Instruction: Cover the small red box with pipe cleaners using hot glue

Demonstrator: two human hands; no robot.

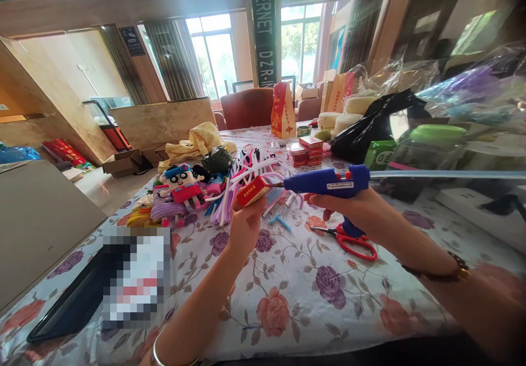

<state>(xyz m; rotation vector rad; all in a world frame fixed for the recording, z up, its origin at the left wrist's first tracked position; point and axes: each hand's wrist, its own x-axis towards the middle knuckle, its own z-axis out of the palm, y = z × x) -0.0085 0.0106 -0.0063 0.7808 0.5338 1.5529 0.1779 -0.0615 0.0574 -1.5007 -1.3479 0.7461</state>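
Note:
Near the middle of the view, my left hand (245, 224) holds a small red and yellow box (251, 190), tilted. My right hand (349, 207) is wrapped round a blue glue gun (324, 182), whose nozzle points left and meets or nearly meets the box's right side. A glue stick (444, 175) extends from the gun's back. Behind the box lies a pile of pink, white and purple fuzzy stems (242, 174). Red-handled scissors (356, 245) lie on the table under my right hand, and short blue stem pieces (280, 221) lie between my hands.
On the flowered tablecloth (299, 311), fuzzy dolls (181, 188) sit at the left, with a dark tray (78, 295) nearer me. Stacked small red boxes (308, 149) and a red paper bag (283, 111) stand behind. A black plastic bag (370, 127) lies at the right.

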